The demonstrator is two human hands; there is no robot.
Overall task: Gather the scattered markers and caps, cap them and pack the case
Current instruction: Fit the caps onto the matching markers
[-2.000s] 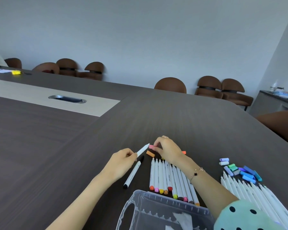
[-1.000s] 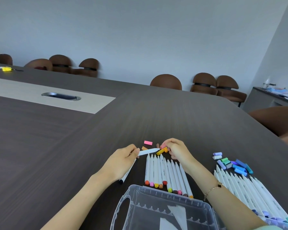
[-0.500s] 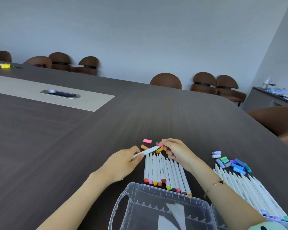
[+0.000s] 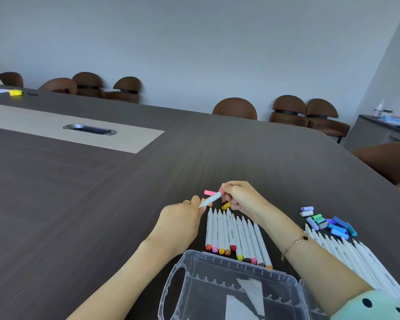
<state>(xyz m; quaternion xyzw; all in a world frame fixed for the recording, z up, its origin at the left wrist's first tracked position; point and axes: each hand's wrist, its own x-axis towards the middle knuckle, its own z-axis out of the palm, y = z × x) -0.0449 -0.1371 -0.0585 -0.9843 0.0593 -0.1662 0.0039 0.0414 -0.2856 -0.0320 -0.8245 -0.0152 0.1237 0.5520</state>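
At frame centre my left hand (image 4: 183,218) grips a white marker (image 4: 210,199); my right hand (image 4: 240,196) pinches its far end above the marker row (image 4: 236,236).

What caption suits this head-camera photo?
Left hand holds a white marker while right hand caps it.

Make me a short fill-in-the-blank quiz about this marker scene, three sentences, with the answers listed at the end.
1. The left hand holds a white marker whose far end meets the ____ hand.
2. Beyond the marker, alone on the table, lies a loose cap coloured ____.
3. The clear plastic case nearest the camera is ____ of markers.

Missing words: right; pink; empty
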